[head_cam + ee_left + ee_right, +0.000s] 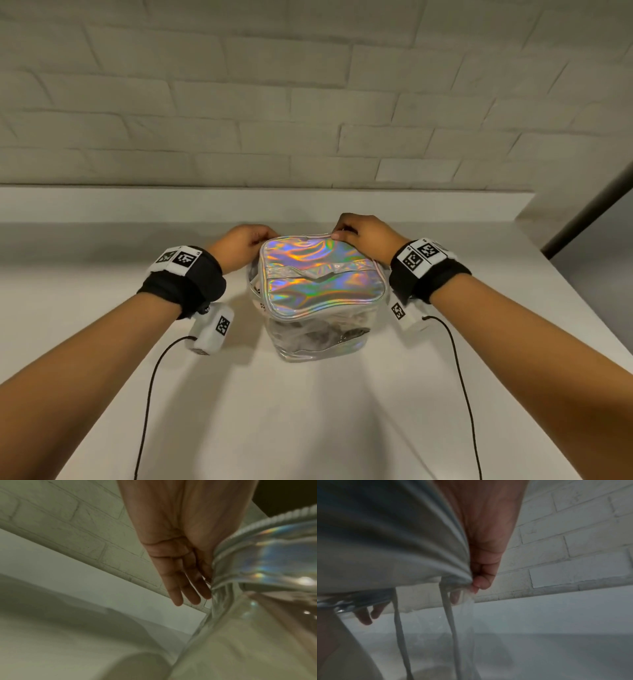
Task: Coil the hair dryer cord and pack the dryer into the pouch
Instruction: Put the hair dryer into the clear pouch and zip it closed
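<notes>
White counter (pixel 308 428) under brick wall (pixel 308 102), both hands (pixel 239 245) (pixel 363 236) pinching pouch (pixel 318 277) rim.

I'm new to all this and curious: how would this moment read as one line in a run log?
stage: closing pouch | pouch: upright on counter, lid down | left hand: holds far-left corner | right hand: pinches far edge

I stand at a plain white counter (pixel 308 411) set against a white-painted brick wall (pixel 308 102), with a low white ledge (pixel 137 202) running along the wall's foot. The setting looks like a room in a home, perhaps a bathroom or dressing corner, though the frames do not settle which. Light is dim and warm. At the far right the wall ends at a corner, where a dark strip (pixel 589 212) slants down beside the counter's end.
</notes>
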